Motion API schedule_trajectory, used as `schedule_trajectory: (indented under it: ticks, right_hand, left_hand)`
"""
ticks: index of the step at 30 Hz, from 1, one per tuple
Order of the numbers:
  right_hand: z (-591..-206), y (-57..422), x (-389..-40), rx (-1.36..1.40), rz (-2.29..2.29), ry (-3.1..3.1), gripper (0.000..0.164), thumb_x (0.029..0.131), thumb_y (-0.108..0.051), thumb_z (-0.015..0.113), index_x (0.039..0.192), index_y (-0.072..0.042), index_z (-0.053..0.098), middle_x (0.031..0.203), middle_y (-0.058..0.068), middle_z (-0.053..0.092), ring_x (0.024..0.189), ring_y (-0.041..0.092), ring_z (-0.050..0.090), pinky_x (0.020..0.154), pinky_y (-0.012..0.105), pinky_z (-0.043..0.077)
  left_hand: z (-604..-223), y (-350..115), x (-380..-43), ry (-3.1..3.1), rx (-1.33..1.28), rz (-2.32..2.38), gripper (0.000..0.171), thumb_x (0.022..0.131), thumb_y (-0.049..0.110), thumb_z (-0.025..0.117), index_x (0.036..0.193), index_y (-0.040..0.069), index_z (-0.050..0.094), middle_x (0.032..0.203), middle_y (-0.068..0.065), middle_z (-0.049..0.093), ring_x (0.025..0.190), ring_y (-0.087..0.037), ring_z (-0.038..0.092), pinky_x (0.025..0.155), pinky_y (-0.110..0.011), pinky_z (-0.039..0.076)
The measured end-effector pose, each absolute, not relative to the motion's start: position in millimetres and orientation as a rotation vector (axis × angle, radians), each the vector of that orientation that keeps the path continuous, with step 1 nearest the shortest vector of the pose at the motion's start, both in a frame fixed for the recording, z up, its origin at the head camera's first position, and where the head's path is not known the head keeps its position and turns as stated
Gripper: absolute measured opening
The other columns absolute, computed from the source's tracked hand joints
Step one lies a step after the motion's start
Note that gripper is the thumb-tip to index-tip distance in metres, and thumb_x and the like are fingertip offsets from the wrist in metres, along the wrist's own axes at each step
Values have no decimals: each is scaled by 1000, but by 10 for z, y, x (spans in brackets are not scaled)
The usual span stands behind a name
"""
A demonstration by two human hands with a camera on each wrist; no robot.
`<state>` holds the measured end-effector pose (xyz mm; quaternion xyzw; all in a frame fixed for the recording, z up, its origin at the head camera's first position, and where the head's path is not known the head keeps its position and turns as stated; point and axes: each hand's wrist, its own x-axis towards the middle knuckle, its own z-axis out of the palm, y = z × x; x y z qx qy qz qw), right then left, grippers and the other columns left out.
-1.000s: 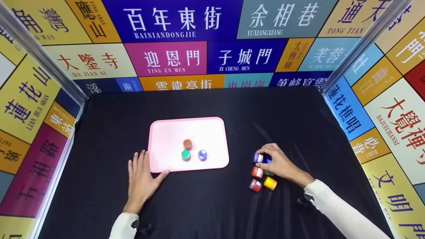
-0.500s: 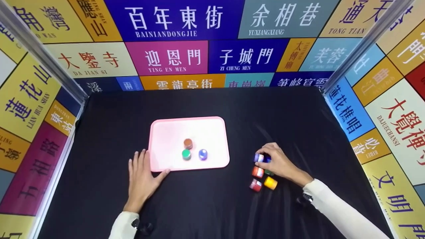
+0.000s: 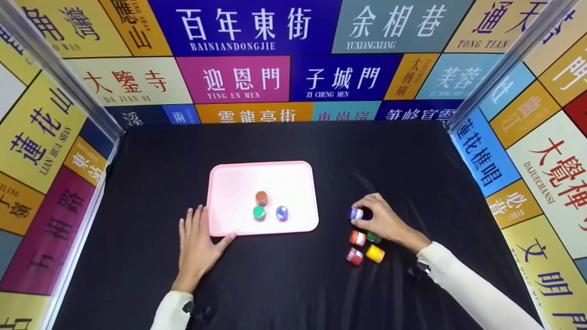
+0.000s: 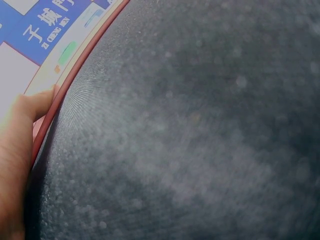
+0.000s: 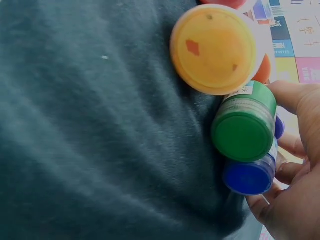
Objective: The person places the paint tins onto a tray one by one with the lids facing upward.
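My right hand [image 3: 387,222] pinches a small purple paint jar [image 3: 355,213] lying on its side, right of the tray. A blue paint jar [image 5: 250,176] sits beneath that hand, close to its fingers, largely hidden from the head view. Just nearer to me lie an orange paint jar [image 3: 357,238], a green one [image 3: 373,237], a red one [image 3: 354,256] and a yellow one [image 3: 375,253]. My left hand [image 3: 197,250] rests with spread, straight fingers at the near left corner of a pink tray [image 3: 215,183], its thumb [image 4: 40,104] on the rim.
On the tray stand a brown-lidded jar [image 3: 261,198], a green-lidded jar [image 3: 259,213] and a blue-violet jar [image 3: 282,213]. A black cloth [image 3: 284,284] covers the table, with panels of printed place names [image 3: 234,78] walling the back and sides.
My right hand has shifted slightly away from me with the purple jar, uncovering more of the dark green jar. The left hand keeps its place at the tray; the head view has shifted a little.
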<state>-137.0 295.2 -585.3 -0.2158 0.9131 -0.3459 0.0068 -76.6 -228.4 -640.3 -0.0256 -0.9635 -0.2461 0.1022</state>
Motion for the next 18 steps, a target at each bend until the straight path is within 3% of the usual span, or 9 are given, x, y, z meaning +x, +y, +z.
schedule_trajectory:
  ticks: [18]
  right_hand:
    - [-5768,2730,-1543,-741,-1040,2840,36,84,-16,94,116,-6,80,110,8,76,117,31,58,102,48,49]
  left_hand:
    - [-6405,-2287,-754,-2842,-83,-715,116,89,69,80,169,-3,35,175,-28,33,166,-49,18,135,-66,5]
